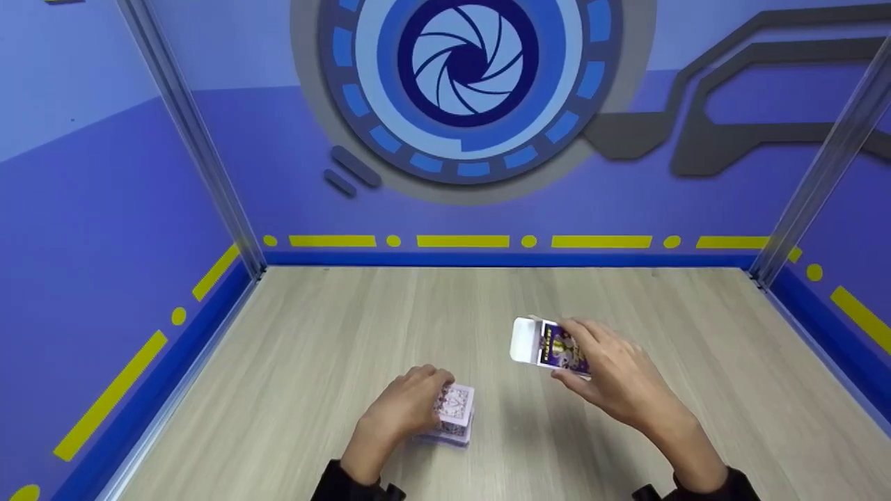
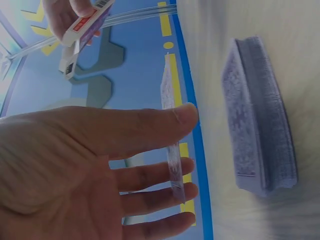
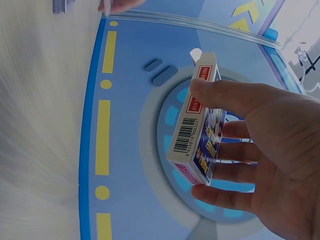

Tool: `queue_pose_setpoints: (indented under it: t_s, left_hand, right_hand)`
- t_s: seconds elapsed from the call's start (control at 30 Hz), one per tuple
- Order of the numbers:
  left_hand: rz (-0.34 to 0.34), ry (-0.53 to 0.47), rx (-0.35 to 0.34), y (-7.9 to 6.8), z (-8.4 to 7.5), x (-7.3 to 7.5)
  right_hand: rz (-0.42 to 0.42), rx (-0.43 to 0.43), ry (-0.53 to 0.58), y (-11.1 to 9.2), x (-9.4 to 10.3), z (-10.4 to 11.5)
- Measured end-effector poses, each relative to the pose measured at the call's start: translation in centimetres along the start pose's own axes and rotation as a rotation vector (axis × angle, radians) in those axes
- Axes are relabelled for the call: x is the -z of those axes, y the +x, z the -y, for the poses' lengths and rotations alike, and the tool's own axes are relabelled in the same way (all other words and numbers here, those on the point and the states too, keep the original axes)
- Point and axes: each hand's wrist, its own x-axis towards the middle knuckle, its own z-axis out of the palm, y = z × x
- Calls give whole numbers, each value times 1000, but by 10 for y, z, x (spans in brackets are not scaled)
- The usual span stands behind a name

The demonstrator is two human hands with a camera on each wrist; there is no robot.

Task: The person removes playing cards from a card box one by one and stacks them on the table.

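Observation:
My left hand (image 1: 407, 405) pinches a thin packet of playing cards (image 2: 175, 165) between thumb and fingertips, its edge toward the left wrist camera. Below that packet, a thicker deck of playing cards (image 2: 265, 117) with patterned backs rests on the table. To the right, my right hand (image 1: 619, 370) grips a card box (image 3: 197, 132) above the table, thumb on one narrow side and fingers on the other. A barcode and red label show on that narrow side. The box's white end flap (image 1: 524, 341) stands open, pointing left; the box's inside is hidden.
The pale wooden table (image 1: 334, 313) is enclosed by blue-purple panels with yellow dashes. A back wall (image 1: 473, 216) bounds its far edge, and metal posts (image 1: 233, 202) stand at the rear corners.

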Motion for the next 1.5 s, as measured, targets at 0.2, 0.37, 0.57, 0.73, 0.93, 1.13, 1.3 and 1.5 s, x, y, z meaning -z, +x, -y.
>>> queue_pose_setpoints:
  t_s: [0.2, 0.37, 0.57, 0.73, 0.93, 1.13, 1.3, 1.5]
  left_hand:
    - [68, -9, 42, 3, 1, -7]
    - [82, -7, 45, 6, 0, -12]
    - [117, -16, 61, 6, -2, -17]
    - [106, -11, 69, 6, -5, -22]
    - [96, 3, 87, 7, -8, -27]
    - [113, -1, 102, 8, -9, -28]
    - [122, -10, 95, 8, -10, -28]
    - [103, 2, 81, 8, -9, -30]
  right_hand:
    - [-3, 6, -5, 1, 0, 0]
    - [-13, 19, -8, 0, -2, 1]
    - [-11, 22, -14, 0, -2, 1]
    - [-10, 25, -13, -1, -2, 1]
    - [-28, 62, -18, -1, -2, 0]
    - [-34, 69, -18, -1, -3, -1]
    - [-25, 64, -16, -1, -3, 0]
    - [-9, 53, -7, 0, -4, 1]
